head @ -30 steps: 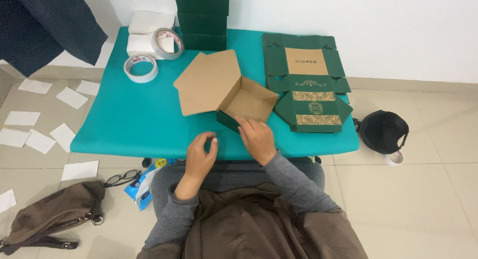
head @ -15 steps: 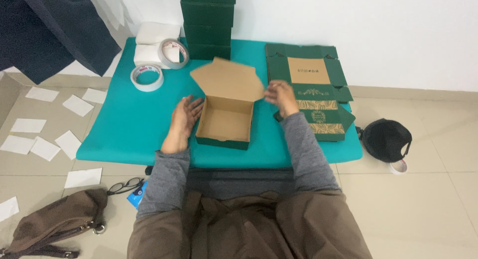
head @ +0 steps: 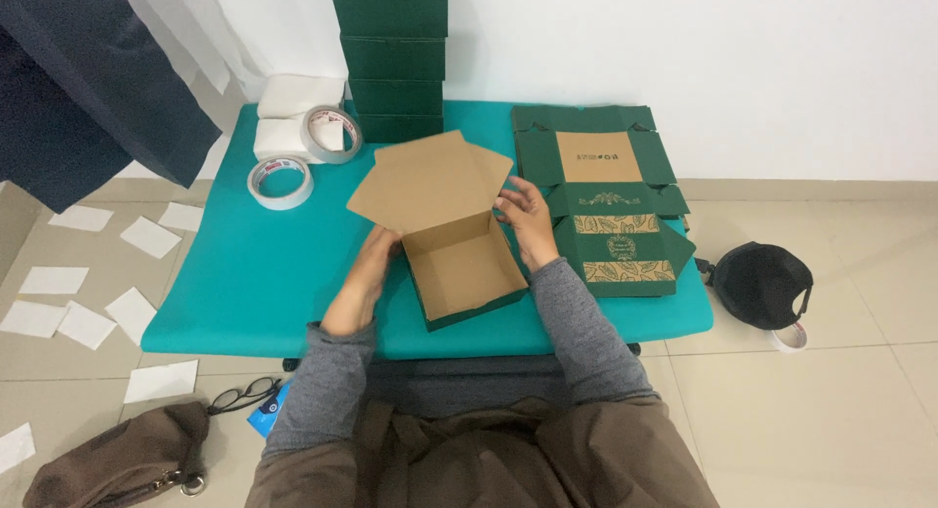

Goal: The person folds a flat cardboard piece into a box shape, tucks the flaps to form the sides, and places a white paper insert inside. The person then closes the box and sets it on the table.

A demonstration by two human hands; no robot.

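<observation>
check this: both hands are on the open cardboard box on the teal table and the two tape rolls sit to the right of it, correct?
Not quite. The head view shows the two tape rolls left of the open cardboard box, not right. Both the left hand and right hand are on it, on the teal table.

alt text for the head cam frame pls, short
A seated person holds an open green cardboard box, lid up, with the left hand and right hand at its sides on a teal table. Flat box blanks, stacked boxes and tape rolls surround it.

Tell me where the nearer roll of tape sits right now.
In the head view, the white tape roll lies flat on the teal table, left of the open box, just in front of a second roll.
</observation>
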